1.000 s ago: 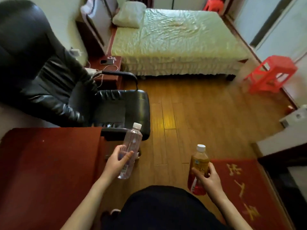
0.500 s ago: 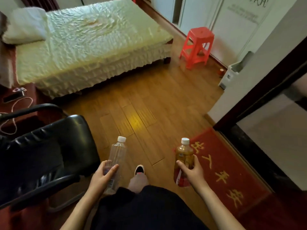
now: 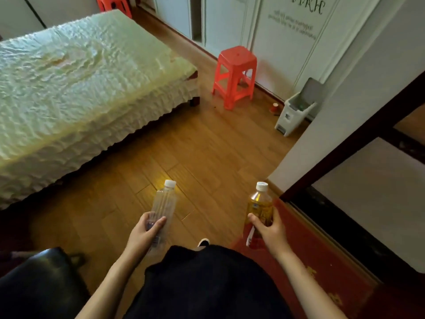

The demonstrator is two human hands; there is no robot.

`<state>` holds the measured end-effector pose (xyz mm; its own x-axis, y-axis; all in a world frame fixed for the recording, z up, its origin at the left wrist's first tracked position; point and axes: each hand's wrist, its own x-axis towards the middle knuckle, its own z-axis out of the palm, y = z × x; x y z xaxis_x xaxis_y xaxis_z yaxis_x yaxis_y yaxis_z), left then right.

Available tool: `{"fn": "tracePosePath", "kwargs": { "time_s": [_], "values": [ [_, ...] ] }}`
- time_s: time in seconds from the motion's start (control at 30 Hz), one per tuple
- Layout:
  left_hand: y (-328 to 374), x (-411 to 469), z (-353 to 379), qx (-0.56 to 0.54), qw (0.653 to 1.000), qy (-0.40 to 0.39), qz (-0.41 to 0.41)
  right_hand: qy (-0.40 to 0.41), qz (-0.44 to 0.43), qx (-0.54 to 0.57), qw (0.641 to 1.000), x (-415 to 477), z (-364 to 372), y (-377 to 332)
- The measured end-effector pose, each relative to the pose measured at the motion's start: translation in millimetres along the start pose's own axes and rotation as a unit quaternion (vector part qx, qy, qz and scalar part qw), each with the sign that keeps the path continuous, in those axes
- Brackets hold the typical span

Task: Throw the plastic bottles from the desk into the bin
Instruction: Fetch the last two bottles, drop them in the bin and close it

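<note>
My left hand (image 3: 144, 234) grips a clear plastic bottle (image 3: 163, 203) with a white cap around its lower half, held upright over the wooden floor. My right hand (image 3: 269, 231) holds a yellow tea bottle (image 3: 259, 204) with a white cap and a red label, also upright. A white pedal bin (image 3: 294, 111) with its grey lid raised stands by the wall at the right, well ahead of both hands. The desk is out of view.
A bed (image 3: 80, 77) with a pale green cover fills the left. A red plastic stool (image 3: 235, 74) stands by the white wardrobe doors, and a small red cup (image 3: 274, 108) lies beside the bin. A black chair (image 3: 34, 282) is at lower left, a red mat (image 3: 322, 261) at lower right.
The view has swung right, away from the desk and chair; the bin and stool now lie ahead. Both hands keep the same bottles.
</note>
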<state>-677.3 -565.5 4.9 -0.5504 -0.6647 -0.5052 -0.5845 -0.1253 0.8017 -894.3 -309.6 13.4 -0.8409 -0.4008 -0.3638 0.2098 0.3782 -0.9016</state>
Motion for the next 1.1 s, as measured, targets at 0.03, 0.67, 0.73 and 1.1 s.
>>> {"fn": "tracePosePath", "kwargs": {
  "time_s": [0.03, 0.67, 0.73, 1.1],
  "values": [
    [25, 25, 5, 0.004, 1.000, -0.014, 0.014, 0.013, 0.003, 0.010, 1.000, 17, -4, -11],
    [315, 356, 207, 0.044, 0.989, -0.136, 0.034, 0.120, 0.083, 0.027, 0.989, 369, -121, -89],
    [343, 384, 216, 0.041, 0.991, -0.124, 0.029, 0.109, 0.075, 0.030, 0.991, 417, -128, -116],
    [461, 553, 257, 0.076, 0.994, -0.080, 0.013, 0.098, 0.070, 0.020, 0.992, 647, -149, -204]
  ]
}}
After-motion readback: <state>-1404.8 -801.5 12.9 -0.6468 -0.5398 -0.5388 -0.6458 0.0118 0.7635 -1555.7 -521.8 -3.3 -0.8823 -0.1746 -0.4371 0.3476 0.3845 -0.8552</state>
